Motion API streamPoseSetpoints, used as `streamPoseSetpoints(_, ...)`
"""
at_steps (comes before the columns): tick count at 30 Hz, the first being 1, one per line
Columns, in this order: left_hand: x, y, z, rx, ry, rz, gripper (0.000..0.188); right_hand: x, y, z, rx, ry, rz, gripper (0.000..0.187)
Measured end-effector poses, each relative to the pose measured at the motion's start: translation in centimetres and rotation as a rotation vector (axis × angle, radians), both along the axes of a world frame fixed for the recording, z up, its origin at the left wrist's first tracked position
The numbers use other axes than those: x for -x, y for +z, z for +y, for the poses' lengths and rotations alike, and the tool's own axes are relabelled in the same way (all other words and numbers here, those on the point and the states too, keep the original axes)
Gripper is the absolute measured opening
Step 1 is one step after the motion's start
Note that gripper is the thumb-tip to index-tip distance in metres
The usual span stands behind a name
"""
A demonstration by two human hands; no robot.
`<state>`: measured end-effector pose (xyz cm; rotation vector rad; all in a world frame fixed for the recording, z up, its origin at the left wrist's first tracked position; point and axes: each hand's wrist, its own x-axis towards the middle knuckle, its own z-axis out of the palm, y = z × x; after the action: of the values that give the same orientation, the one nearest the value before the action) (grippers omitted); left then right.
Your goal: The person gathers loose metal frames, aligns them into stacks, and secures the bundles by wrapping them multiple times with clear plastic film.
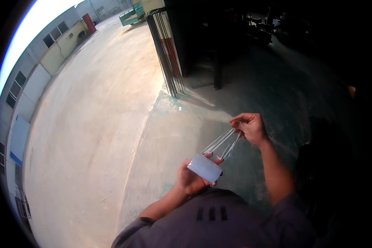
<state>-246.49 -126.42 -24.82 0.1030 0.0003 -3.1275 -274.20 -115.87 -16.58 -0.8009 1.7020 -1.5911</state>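
My left hand point(187, 177) is closed round a short roll of pale, see-through film point(205, 168), held at a tilt in front of my body. From the far side of that hand, by the fingertips, stretched strands of clear film point(219, 141) run up and to the right. They meet in my right hand point(253, 129), whose thumb and fingers pinch the gathered film. The strands spread apart toward the left hand and look taut. Where exactly they leave the roll is hidden behind the fingers.
A bundle of thin dark rods point(165, 53) leans against a pillar ahead. Deep shadow covers the right side, with a dim, motorcycle-like shape point(268, 27) there. Sunlit concrete point(91, 124) lies left, bordered by a low building point(33, 82). A green cart point(132, 16) stands far off.
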Motion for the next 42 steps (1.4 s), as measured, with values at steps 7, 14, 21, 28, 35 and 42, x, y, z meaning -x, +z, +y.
streamPoseSetpoints(7,18.9,0.9,-20.9,0.091,-0.014,0.015,0.07,18.8,4.8,-16.8,-0.172,0.162,0.171,0.019)
streamPoseSetpoints(14,35.4,3.0,-35.4,0.119,-0.001,0.007,0.069,35.9,6.1,-35.2,-0.299,0.074,0.313,0.013)
streamPoseSetpoints(21,51.9,2.1,-51.0,0.076,0.157,-0.052,0.061,54.9,1.1,-55.7,-0.232,0.076,0.382,0.009)
streamPoseSetpoints(28,62.9,0.4,-65.4,0.114,0.34,-0.169,0.07,67.5,-0.1,-75.1,-0.293,0.092,0.742,0.02)
streamPoseSetpoints(35,73.2,-1.2,-81.8,0.132,0.395,-0.291,0.063,75.5,8.4,-85.2,0.042,-0.005,0.973,0.017)
streamPoseSetpoints(42,79.8,0.7,-91.9,0.132,0.401,-0.214,0.068,83.4,20.6,-95.9,-0.146,0.153,1.004,0.028)
